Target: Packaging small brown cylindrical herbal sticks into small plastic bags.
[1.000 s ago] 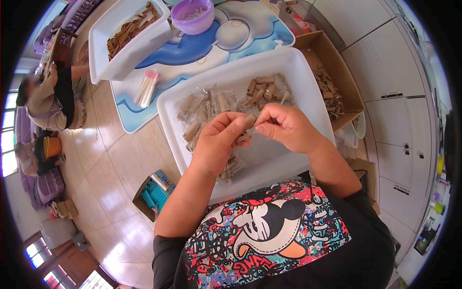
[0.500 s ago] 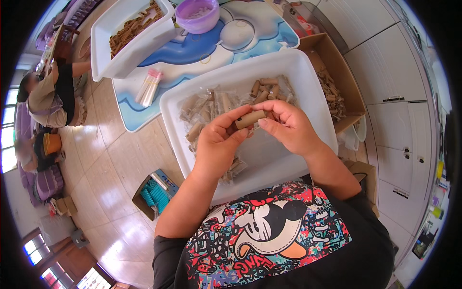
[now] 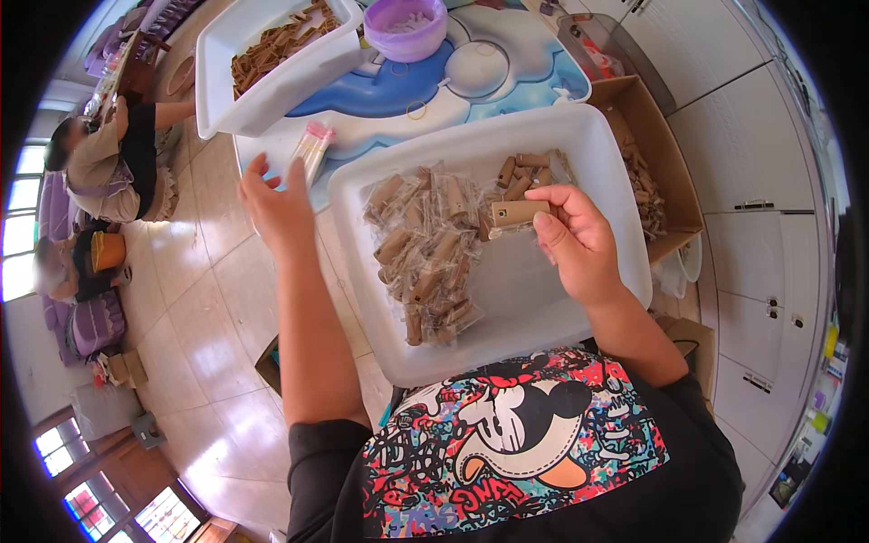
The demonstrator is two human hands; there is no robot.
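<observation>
My right hand (image 3: 581, 240) pinches a short tan-brown tube (image 3: 518, 214) with a small dark mark near one end, between thumb and fingers. It is held over the white tub (image 3: 534, 303). My left hand (image 3: 277, 210) is off the tub's left side with fingers apart and nothing in it. Close beside its fingertips lies a bundle of clear plastic sleeves (image 3: 314, 152) with pink ends. In the tub's left half are many similar tubes in clear wrapping (image 3: 430, 258). Several loose brown tubes (image 3: 527, 172) lie at its far right.
A white bin (image 3: 272, 95) of brown pieces and a purple bowl (image 3: 405, 36) stand on the blue-and-white table (image 3: 453, 104). At right is a cardboard box (image 3: 674, 213) of brown pieces. A dark open box (image 3: 269, 362) is partly behind my left arm. People sit far left.
My left hand has let go of the tube and moved left toward the plastic sleeves. The tube stays in my right hand, which has shifted slightly right. The view has shifted a little.
</observation>
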